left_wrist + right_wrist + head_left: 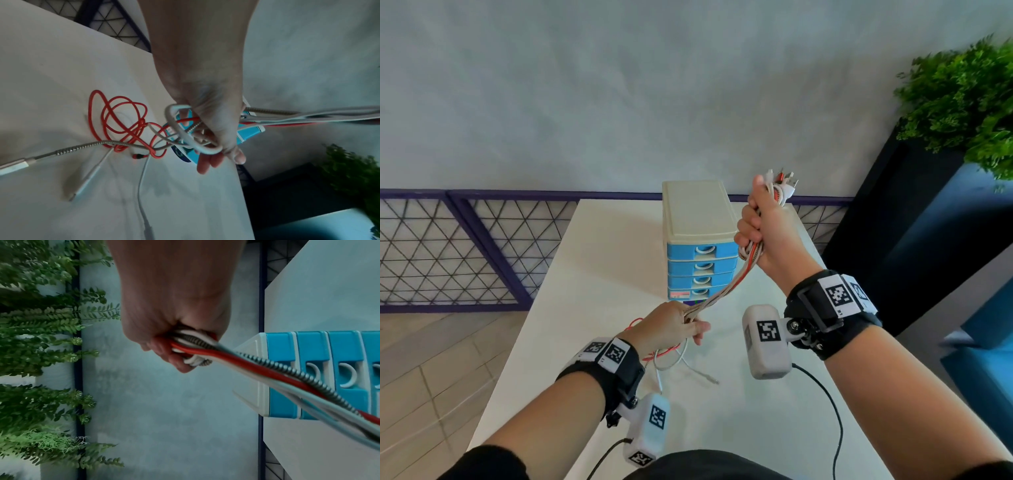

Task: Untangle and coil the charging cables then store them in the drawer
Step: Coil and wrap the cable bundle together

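A bundle of charging cables (726,284), red, white and metal-braided, runs taut between my two hands. My right hand (763,226) is raised beside the drawer unit and grips the bundle in a fist, plug ends (779,181) sticking out above it. The right wrist view shows the same cables (246,360) leaving my fist (174,345). Lower down, my left hand (674,325) holds the bundle with fingers curled round it (213,129). Loose tails lie on the table: a tangled red cable (121,120), a braided cable (82,147) and white cables (141,186).
A small drawer unit (700,240) with blue drawers, all closed, stands on the white table (592,260). A green plant (969,99) on a dark planter stands to the right. A purple-framed mesh fence (448,250) runs behind the table.
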